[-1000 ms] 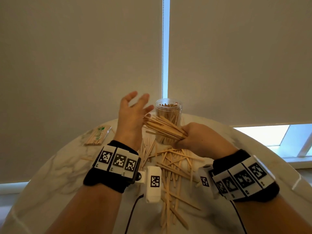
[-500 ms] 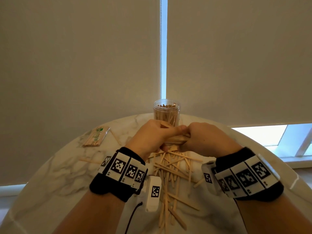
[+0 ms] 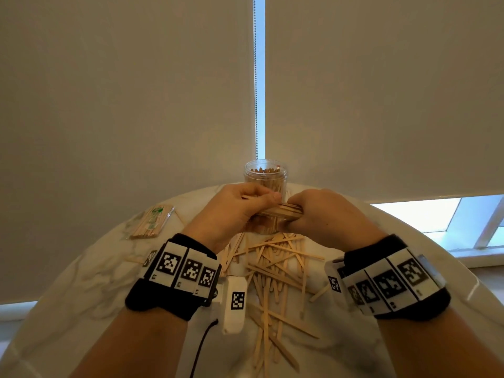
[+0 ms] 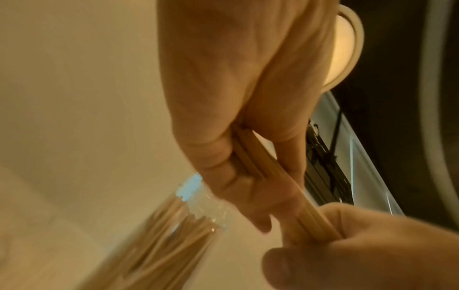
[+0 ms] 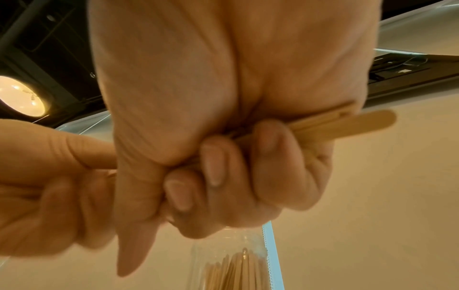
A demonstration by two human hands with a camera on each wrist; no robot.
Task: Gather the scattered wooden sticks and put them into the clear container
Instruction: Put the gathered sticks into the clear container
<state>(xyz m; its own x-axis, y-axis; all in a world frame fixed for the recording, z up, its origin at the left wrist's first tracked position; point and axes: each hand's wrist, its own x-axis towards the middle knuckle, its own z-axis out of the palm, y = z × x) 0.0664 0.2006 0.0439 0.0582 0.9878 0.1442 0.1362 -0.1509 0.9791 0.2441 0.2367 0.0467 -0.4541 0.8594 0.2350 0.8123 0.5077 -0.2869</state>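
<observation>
Both my hands grip one bundle of sticks (image 3: 282, 210), its long axis running left to right, level, just in front of the clear jar (image 3: 265, 177). My left hand (image 3: 237, 211) has its fingers curled round the left end; my right hand (image 3: 321, 214) closes round the right end, flat rounded tips poking out past my palm. The jar stands upright at the far side of the table (image 3: 81, 282), packed with sticks on end. Loose sticks (image 3: 272, 271) lie crisscrossed on the white marbled top nearer me. A wrapped pack of sticks (image 3: 152, 221) lies far left. Beige blinds (image 3: 122, 105) hang behind, a bright gap between them.
</observation>
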